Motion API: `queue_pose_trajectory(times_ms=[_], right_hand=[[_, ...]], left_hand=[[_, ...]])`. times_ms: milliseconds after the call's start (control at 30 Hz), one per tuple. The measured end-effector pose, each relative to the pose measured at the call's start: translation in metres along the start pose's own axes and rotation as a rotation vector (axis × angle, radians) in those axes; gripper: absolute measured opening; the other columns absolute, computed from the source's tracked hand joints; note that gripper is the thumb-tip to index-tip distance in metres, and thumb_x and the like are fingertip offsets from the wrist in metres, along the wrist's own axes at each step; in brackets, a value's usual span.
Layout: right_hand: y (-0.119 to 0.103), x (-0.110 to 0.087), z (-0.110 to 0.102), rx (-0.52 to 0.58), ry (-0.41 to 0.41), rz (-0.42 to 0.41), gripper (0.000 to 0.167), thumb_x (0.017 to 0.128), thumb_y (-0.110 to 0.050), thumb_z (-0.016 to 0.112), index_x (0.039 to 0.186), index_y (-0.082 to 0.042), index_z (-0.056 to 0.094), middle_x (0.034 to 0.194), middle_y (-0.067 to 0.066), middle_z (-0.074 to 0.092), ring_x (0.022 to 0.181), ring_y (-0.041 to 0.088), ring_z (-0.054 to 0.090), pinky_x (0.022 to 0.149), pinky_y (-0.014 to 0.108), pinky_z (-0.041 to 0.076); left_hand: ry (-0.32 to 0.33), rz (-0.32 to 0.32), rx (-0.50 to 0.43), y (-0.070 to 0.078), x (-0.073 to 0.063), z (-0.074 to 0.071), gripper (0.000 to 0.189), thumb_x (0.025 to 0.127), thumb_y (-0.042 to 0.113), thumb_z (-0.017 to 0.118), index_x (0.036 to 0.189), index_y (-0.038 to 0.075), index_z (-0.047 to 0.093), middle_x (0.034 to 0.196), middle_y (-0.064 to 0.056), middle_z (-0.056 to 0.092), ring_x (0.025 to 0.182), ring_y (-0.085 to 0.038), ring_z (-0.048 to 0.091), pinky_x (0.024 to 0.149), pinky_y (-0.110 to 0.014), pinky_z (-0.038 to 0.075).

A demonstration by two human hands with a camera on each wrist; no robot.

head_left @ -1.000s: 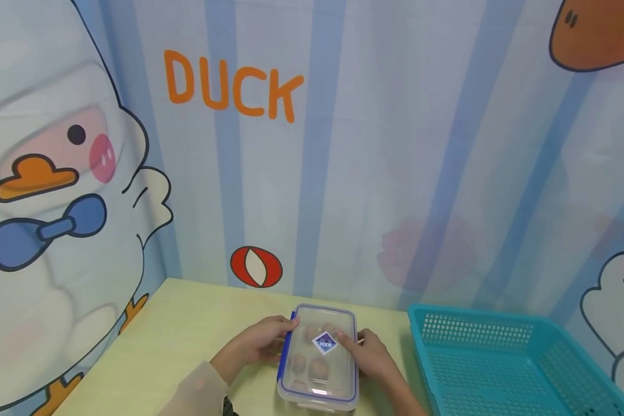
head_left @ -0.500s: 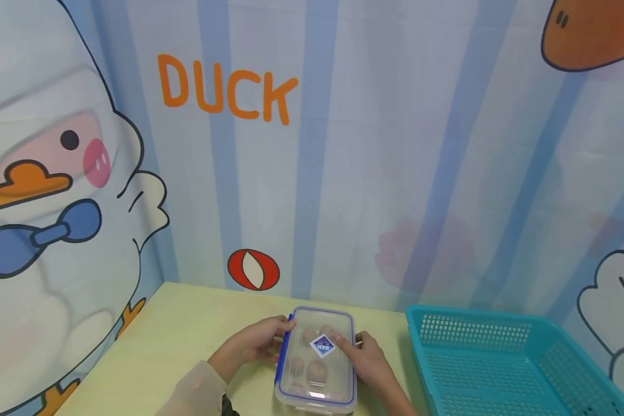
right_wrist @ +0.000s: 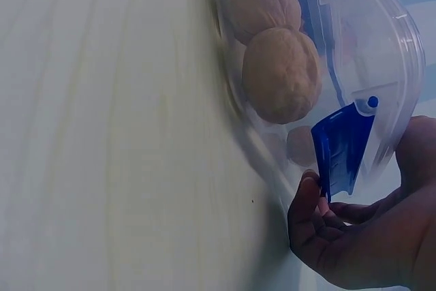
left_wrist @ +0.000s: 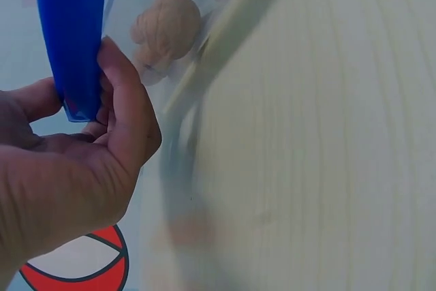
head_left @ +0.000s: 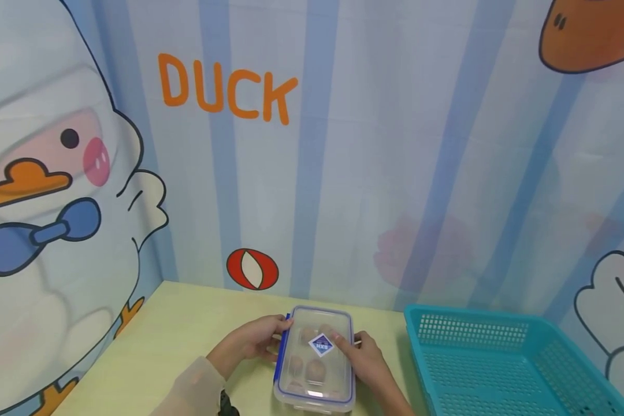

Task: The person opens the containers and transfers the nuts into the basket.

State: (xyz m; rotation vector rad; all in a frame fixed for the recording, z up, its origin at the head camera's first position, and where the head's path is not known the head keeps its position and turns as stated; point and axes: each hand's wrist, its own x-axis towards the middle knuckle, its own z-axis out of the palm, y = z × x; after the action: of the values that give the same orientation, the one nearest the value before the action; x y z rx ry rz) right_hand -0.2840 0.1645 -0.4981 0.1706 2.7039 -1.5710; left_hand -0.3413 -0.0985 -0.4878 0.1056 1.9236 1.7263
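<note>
A clear plastic food container (head_left: 338, 370) with a blue-edged lid stands on the table, a blue and white diamond sticker (head_left: 320, 345) on top. Brown, wrinkled balls that look like walnuts (right_wrist: 281, 76) show through its walls. At its left side, my left hand (head_left: 252, 341) pinches the long blue latch (left_wrist: 75, 39) between thumb and fingers. My right hand (head_left: 366, 358) holds the opposite side, its thumb on the lid. In the right wrist view its fingers curl at a blue latch (right_wrist: 344, 148) that sticks out from the wall.
A turquoise perforated basket (head_left: 478, 312) stands on the table to the right of the container. The pale yellow table (head_left: 197, 312) reaches back to a striped curtain (head_left: 353, 173) with duck drawings. A dark band (head_left: 226, 404) is on the left wrist.
The head view has shifted slightly. Both hands keep their places on the container, which stays where it was.
</note>
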Motion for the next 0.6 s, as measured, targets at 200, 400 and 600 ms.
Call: queue_pose_trajectory(times_ms=[200,400,600], right_hand=[[0.002,0.001,0.0,0.006,-0.004,0.003,0.081,0.097,-0.063,0.068,0.125,0.012,0.056,0.104,0.018,0.067,0.091,0.027,0.067,0.077,0.045,0.059],[0.002,0.002,0.0,0.037,-0.003,0.008,0.086,0.096,-0.066,0.068,0.127,0.012,0.055,0.106,0.017,0.066,0.092,0.027,0.066,0.079,0.045,0.059],[0.002,0.003,0.005,0.029,-0.009,0.01,0.085,0.095,-0.066,0.069,0.127,0.012,0.055,0.105,0.016,0.067,0.092,0.026,0.067,0.078,0.044,0.06]], left_hand=[[-0.011,0.002,-0.004,-0.001,-0.002,0.001,0.038,0.113,0.034,0.049,0.134,0.002,0.056,0.112,-0.011,0.064,0.099,-0.027,0.063,0.08,-0.044,0.057],[-0.018,0.016,-0.065,-0.008,-0.001,0.0,0.034,0.115,0.025,0.044,0.136,0.001,0.055,0.111,-0.011,0.063,0.099,-0.026,0.062,0.08,-0.04,0.057],[-0.023,0.005,-0.153,-0.02,0.002,-0.007,0.032,0.115,0.02,0.041,0.133,0.0,0.059,0.106,-0.008,0.063,0.095,-0.02,0.06,0.078,-0.032,0.055]])
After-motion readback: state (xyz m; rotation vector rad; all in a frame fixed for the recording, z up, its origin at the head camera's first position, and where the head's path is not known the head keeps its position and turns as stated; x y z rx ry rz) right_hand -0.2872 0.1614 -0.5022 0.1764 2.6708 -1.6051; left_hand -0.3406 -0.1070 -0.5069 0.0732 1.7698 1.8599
